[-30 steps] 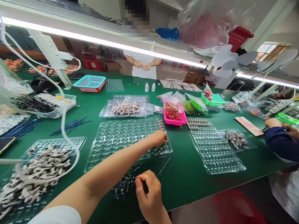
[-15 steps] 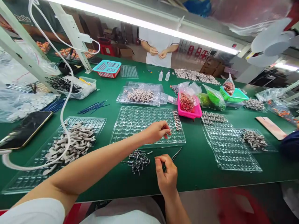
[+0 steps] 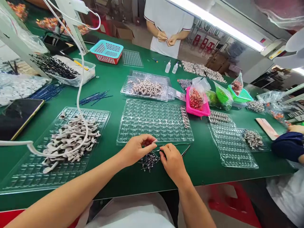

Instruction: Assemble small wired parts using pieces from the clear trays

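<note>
My left hand (image 3: 139, 148) is at the front edge of a clear moulded tray (image 3: 152, 118), thumb and forefinger pinched on a small pale piece (image 3: 155, 141). Close beside it my right hand (image 3: 174, 162) has its fingertips closed on a small thin part (image 3: 157, 150), too small to name. Below the hands lies a pile of small dark-headed wire parts (image 3: 149, 161), partly covered by my left hand. A pointed metal tool like tweezers (image 3: 185, 150) sticks out behind my right hand; whether I hold it is hidden. Pinkish-grey pieces (image 3: 184, 117) fill the tray's right column.
Grey curved pieces (image 3: 73, 136) heap on a left tray under a white cable (image 3: 82, 79). A pink basket (image 3: 198, 111) stands behind the tray, with another clear tray (image 3: 237, 152) to the right. A co-worker's sleeve (image 3: 288, 147) is at the right edge; another person (image 3: 168, 28) stands opposite.
My left hand has come back from above the tray's right side to the front pile. My right hand has moved up beside it, and the view has shifted.
</note>
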A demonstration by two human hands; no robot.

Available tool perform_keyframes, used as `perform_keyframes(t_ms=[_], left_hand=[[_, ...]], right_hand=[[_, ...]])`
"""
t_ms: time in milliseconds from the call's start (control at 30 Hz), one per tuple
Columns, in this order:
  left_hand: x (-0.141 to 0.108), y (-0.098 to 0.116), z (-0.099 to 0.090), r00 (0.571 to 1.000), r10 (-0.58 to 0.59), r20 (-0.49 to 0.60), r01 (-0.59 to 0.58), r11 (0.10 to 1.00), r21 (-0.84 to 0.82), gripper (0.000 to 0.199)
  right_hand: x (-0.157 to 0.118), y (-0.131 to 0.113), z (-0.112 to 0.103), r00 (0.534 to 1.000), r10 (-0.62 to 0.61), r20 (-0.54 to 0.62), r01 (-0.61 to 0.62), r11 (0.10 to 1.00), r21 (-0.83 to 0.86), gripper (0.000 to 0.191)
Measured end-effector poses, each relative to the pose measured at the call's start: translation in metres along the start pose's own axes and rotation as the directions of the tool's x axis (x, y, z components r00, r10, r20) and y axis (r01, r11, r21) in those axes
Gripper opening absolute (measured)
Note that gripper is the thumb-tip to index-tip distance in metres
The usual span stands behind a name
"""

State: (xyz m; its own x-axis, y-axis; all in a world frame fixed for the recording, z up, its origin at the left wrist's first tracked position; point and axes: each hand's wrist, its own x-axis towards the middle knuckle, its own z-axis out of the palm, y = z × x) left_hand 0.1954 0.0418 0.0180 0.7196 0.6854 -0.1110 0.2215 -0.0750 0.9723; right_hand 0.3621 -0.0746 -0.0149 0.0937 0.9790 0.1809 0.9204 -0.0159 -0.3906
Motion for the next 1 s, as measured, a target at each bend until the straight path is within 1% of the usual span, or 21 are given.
perform_keyframes(t_ms=[133,267,433,500,567,667,767,867,1000], left_hand=[[-0.003,0.0,0.003,1.0,-0.005,0.01,0.006,0.998,-0.066,0.02],[-0.004,-0.005,0.009,0.999,0.008,0.032,-0.006,0.997,-0.078,0.014],[-0.004,-0.006,0.007,0.995,0.078,0.055,-0.083,0.993,0.088,0.027],[-0.005,-0.002,0.005,0.991,0.086,0.1,-0.1,0.985,0.138,0.026],[-0.007,0.003,0.005,0.985,0.051,0.165,-0.08,0.982,0.173,0.022],[-0.011,0.01,0.004,0.963,0.019,0.269,-0.077,0.975,0.207,0.02],[-0.013,0.013,0.004,0.945,0.03,0.326,-0.094,0.978,0.184,0.019],[-0.013,0.012,0.005,0.949,0.002,0.314,-0.044,0.991,0.127,0.023],[-0.011,0.01,0.009,0.964,-0.039,0.263,0.019,0.997,0.075,0.025]], right_hand=[[-0.001,0.001,0.003,1.0,0.002,0.029,-0.002,1.0,-0.013,0.012],[-0.007,0.004,-0.007,0.999,-0.004,0.037,0.003,0.999,0.036,0.011],[-0.021,0.002,-0.021,0.998,0.07,0.004,-0.07,0.987,0.145,0.01],[-0.025,-0.001,-0.023,0.999,0.05,0.002,-0.049,0.974,0.219,0.01],[-0.027,-0.005,-0.023,1.0,-0.007,-0.012,0.01,0.959,0.283,0.011],[-0.026,-0.01,-0.023,0.994,-0.085,-0.061,0.101,0.939,0.329,0.01],[-0.025,-0.012,-0.023,0.986,-0.104,-0.128,0.143,0.926,0.349,0.011],[-0.025,-0.014,-0.02,0.976,-0.07,-0.206,0.149,0.906,0.396,0.015],[-0.027,-0.015,-0.011,0.958,0.034,-0.284,0.105,0.882,0.46,0.023]])
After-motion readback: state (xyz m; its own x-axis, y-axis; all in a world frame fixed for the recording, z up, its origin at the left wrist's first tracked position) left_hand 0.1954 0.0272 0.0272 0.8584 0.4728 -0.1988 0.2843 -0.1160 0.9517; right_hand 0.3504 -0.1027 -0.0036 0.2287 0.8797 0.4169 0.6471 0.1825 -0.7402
